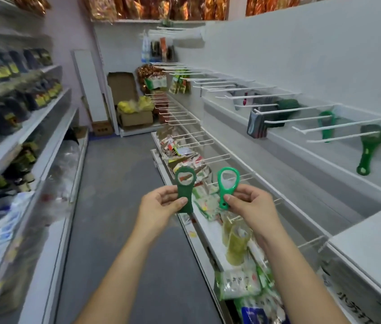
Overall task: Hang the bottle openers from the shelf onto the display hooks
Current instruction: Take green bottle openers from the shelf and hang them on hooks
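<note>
Left hand (161,204) grips a dark green bottle opener (183,195), right hand (248,204) pinches a lighter opener (221,194), each by its handle, rings up, likely to thread onto display hooks (344,125) above-right of them.

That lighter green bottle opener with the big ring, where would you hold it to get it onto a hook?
By the opener's narrow handle, from below, as the right hand pinches it now. That leaves the big ring on top free to slide over a hook.
</note>
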`<state>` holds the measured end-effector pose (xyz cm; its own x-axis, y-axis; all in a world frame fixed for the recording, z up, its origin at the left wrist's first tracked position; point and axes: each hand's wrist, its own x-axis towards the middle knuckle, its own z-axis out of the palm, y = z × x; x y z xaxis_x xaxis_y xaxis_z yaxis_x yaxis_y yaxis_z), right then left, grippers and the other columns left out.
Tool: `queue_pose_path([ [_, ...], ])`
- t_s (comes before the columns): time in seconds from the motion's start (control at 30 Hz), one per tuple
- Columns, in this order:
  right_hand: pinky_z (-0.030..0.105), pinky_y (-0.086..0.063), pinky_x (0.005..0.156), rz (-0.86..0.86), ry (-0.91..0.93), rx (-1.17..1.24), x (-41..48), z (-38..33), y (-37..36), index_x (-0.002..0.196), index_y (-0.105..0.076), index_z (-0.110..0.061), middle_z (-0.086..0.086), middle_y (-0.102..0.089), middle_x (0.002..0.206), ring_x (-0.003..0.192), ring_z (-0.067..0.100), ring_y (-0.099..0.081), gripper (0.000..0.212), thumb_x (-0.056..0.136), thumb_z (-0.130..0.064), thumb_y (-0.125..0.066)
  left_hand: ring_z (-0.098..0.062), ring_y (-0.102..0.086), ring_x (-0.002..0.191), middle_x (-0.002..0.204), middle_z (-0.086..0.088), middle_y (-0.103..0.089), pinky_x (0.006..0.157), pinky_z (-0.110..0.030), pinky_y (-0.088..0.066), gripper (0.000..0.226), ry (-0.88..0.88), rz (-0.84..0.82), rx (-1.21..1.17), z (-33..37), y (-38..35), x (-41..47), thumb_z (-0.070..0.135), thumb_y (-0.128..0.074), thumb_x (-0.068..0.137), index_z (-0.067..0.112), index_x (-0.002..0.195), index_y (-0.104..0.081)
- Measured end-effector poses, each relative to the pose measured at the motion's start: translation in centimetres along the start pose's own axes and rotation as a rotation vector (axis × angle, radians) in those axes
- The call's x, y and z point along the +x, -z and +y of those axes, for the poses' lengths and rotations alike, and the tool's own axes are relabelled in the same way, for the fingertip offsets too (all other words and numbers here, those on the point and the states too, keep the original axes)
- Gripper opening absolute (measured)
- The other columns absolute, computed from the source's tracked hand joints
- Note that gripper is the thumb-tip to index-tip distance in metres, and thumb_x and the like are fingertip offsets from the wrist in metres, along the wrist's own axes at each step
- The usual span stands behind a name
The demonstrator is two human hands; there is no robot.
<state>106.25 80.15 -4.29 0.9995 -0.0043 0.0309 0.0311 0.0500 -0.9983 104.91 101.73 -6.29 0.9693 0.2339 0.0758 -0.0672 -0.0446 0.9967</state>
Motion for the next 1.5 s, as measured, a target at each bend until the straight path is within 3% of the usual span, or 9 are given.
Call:
queue_pose_path([
  [0.07, 0.024, -0.060, 0.071, 0.024, 0.011, -0.007, 3.2, -0.3, 0.3, 0.091, -0.074, -0.018, 0.002, -0.078, 0.081, 0.074, 0.013, -0.074, 0.025, 0.085, 0.006, -0.072, -0.030, -0.074, 0.089, 0.097, -0.015, -0.078, 0.088, -0.044, -0.060, 0.031, -0.008, -0.027, -0.005, 0.5, -1.2, 3.8, -0.005, -0.077, 0.080, 0.008, 0.107, -0.072],
  [0.23, 0.036, -0.060, 0.080, 0.151, -0.009, -0.012, 9.0, 0.2, 1.6, 0.089, -0.074, -0.022, -0.001, -0.079, 0.080, 0.077, 0.015, -0.075, 0.027, 0.084, 0.004, -0.073, -0.020, -0.073, 0.081, 0.088, -0.009, -0.077, 0.076, -0.027, -0.061, 0.034, 0.008, -0.118, -0.050, 0.8, -4.6, 11.0, -0.009, -0.076, 0.080, 0.009, 0.108, -0.069],
  [0.33, 0.036, -0.061, 0.080, 0.249, -0.028, 0.007, 11.5, 0.8, 2.5, 0.087, -0.073, -0.021, -0.002, -0.078, 0.076, 0.074, 0.015, -0.074, 0.027, 0.083, 0.006, -0.073, -0.016, -0.075, 0.078, 0.084, -0.005, -0.079, 0.075, -0.027, -0.061, 0.035, 0.012, -0.222, -0.088, 0.4, -6.8, 14.4, -0.011, -0.074, 0.081, 0.012, 0.107, -0.068],
  [0.47, 0.039, -0.062, 0.082, 0.409, -0.041, -0.008, 13.7, 1.7, 3.5, 0.090, -0.074, -0.017, 0.009, -0.078, 0.086, 0.082, 0.023, -0.074, 0.023, 0.083, 0.004, -0.074, -0.017, -0.075, 0.082, 0.090, -0.007, -0.078, 0.072, -0.023, -0.060, 0.034, 0.050, -0.358, -0.106, -0.5, -9.6, 18.7, -0.008, -0.075, 0.081, 0.014, 0.107, -0.069],
  [0.67, 0.020, -0.059, 0.066, 0.677, -0.052, -0.010, 14.9, 1.7, 2.5, 0.093, -0.070, -0.014, 0.010, -0.075, 0.089, 0.079, 0.019, -0.072, 0.020, 0.085, 0.004, -0.072, -0.018, -0.076, 0.088, 0.094, -0.005, -0.079, 0.079, -0.029, -0.061, 0.028, 0.065, -0.617, -0.136, -1.7, -12.5, 24.7, -0.002, -0.075, 0.083, 0.018, 0.102, -0.072],
  [0.93, 0.033, -0.061, 0.081, 0.936, -0.056, -0.002, 15.0, 1.9, -2.1, 0.102, -0.071, -0.005, 0.012, -0.074, 0.089, 0.079, 0.018, -0.072, 0.020, 0.085, 0.006, -0.071, -0.021, -0.074, 0.091, 0.094, -0.007, -0.078, 0.084, -0.032, -0.060, 0.027, 0.062, -0.840, -0.147, -1.5, -12.6, 29.9, -0.001, -0.077, 0.082, 0.020, 0.098, -0.073],
  [1.13, 0.039, -0.061, 0.085, 0.987, -0.027, -0.018, 13.7, 1.4, -3.9, 0.093, -0.073, -0.013, 0.010, -0.077, 0.088, 0.083, 0.021, -0.074, 0.020, 0.084, 0.004, -0.074, -0.019, -0.075, 0.094, 0.093, -0.002, -0.079, 0.084, -0.030, -0.060, 0.029, 0.041, -0.882, -0.161, -1.0, -11.4, 30.3, 0.000, -0.079, 0.080, 0.020, 0.099, -0.074],
  [1.27, 0.033, -0.061, 0.081, 1.005, 0.030, -0.001, 13.1, 0.3, -4.9, 0.088, -0.074, -0.017, 0.002, -0.078, 0.078, 0.078, 0.016, -0.074, 0.023, 0.084, 0.005, -0.073, -0.017, -0.075, 0.095, 0.094, 0.001, -0.080, 0.086, -0.032, -0.059, 0.030, 0.033, -0.917, -0.158, -0.4, -10.1, 29.9, 0.000, -0.078, 0.080, 0.022, 0.100, -0.074],
  [1.5, 0.025, -0.061, 0.073, 1.001, 0.061, 0.010, 12.3, -0.5, -7.1, 0.095, -0.073, -0.015, 0.003, -0.079, 0.084, 0.081, 0.017, -0.075, 0.022, 0.086, 0.005, -0.071, -0.020, -0.075, 0.097, 0.100, -0.001, -0.079, 0.087, -0.038, -0.060, 0.029, -0.034, -0.892, -0.225, 0.7, -8.0, 30.6, 0.003, -0.075, 0.084, 0.021, 0.107, -0.074],
])
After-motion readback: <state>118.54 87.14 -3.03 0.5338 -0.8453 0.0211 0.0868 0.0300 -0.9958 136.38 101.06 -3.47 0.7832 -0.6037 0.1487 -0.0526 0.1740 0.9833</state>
